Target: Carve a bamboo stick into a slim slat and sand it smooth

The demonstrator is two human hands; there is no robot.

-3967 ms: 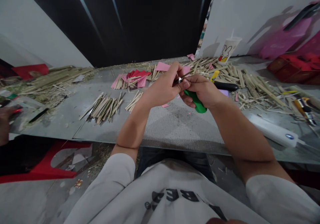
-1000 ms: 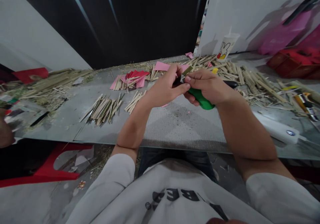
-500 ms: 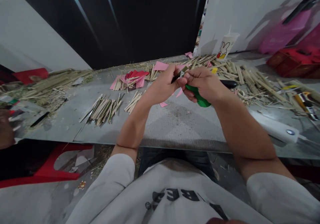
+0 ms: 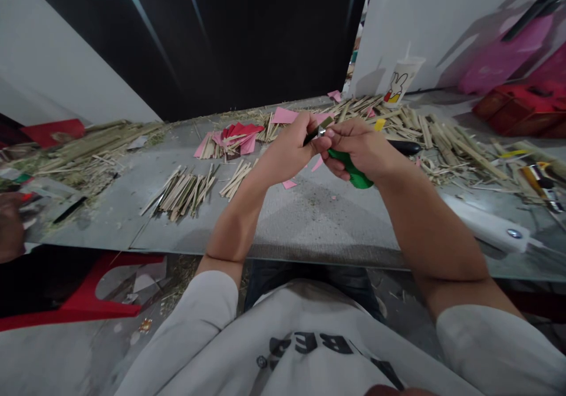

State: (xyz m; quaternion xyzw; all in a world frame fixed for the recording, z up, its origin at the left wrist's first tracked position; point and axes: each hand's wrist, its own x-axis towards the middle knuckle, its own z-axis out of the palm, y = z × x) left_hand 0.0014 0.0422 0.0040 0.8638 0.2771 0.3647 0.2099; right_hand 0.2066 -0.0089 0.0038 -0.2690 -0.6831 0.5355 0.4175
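Observation:
Close together above the middle of the table (image 4: 300, 219), my two hands nearly touch at the fingertips. My left hand (image 4: 294, 148) is closed on a narrow strip, dark at the near end and olive-green at the tip (image 4: 327, 122), perhaps bamboo. In my closed right hand (image 4: 358, 142) is a bright green object (image 4: 360, 178) that hangs below the palm; fingers hide much of it, and its kind is unclear. A small shiny piece (image 4: 322, 131) shows between the fingertips. Pink paper scraps (image 4: 289, 184) lie beneath. Left of my left wrist are cut bamboo sticks (image 4: 188, 192).
Pink and red papers (image 4: 241, 137) lie among sticks behind my left arm. More bamboo pieces (image 4: 455, 142), a black handle (image 4: 404, 148), a drink cup (image 4: 402, 81) and a white device (image 4: 495, 225) are on the right. Another person's hand (image 4: 9, 225) is at the far left.
My hands stay in nearly the same place, still closed. The strip's olive tip and the shiny piece have shifted slightly between my fingers. The other person's hand at the left edge has moved a little.

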